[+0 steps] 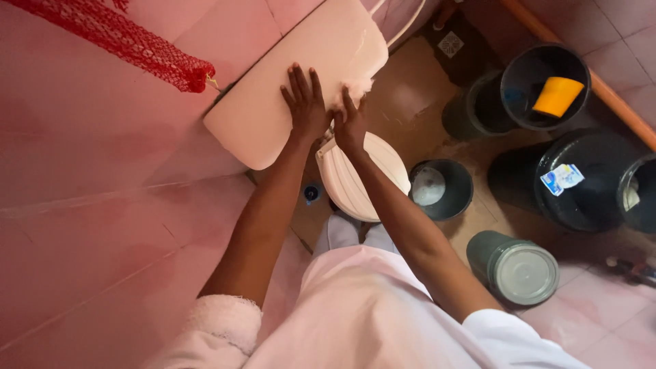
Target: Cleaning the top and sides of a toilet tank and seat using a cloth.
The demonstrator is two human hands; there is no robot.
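Pale pink cloth (369, 314) covers the person's front closest to view, with a frilled cuff (222, 321) pushed up the left arm. Both bare forearms stretch straight out and away from the body, converging over the cistern lid (273, 89) of a toilet set against the pink tiled wall (82, 171).

The left hand (305, 102) lies palm-down on the lid, fingers spread and flat, pressing on its near edge. The right hand (350, 124) sits just beside it — thumb side touching the left hand — with its fingers extended onto the lid's edge, where a small tuft of something pale and frayed (359, 87) shows at the fingertips; whether it is gripped I cannot tell. The lid itself lies tilted across the tank, well above the closed toilet seat (359, 178), which sits directly under the right wrist.

Off to the right on the floor stand several dark buckets: a small one (444, 190) just beside the toilet, a larger one holding a yellow cup (557, 96), a black drum (581, 184) with a sticker, and a grey lidded container (521, 270) near the right elbow. A red mesh bag (123, 41) hangs at the upper left.
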